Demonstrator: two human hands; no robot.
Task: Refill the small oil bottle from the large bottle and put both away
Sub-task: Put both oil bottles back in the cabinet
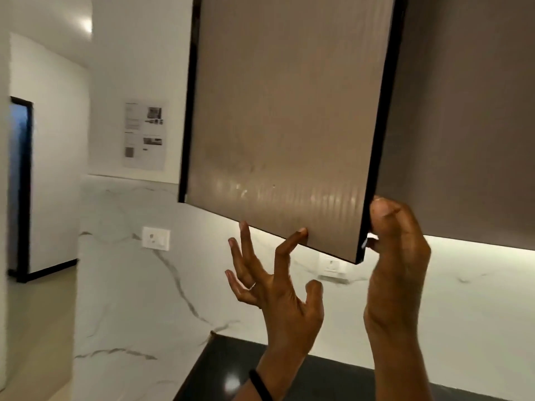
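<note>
Neither oil bottle is in view. A brown ribbed wall-cabinet door (286, 117) with a black edge hangs ajar in front of me. My right hand (396, 267) grips the door's lower right corner, fingers curled around its black edge. My left hand (272, 276) is raised below the door with fingers spread, the index fingertip touching the bottom edge; it holds nothing. A ring is on one finger and a black band on that wrist. The cabinet's inside is hidden behind the door.
A neighbouring brown cabinet door (469, 117) is to the right, lit from beneath. White marble backsplash (144, 285) carries two wall sockets (155, 238). A dark countertop (231, 369) lies below. A printed sheet (144, 134) hangs on the wall; a doorway (20, 183) is far left.
</note>
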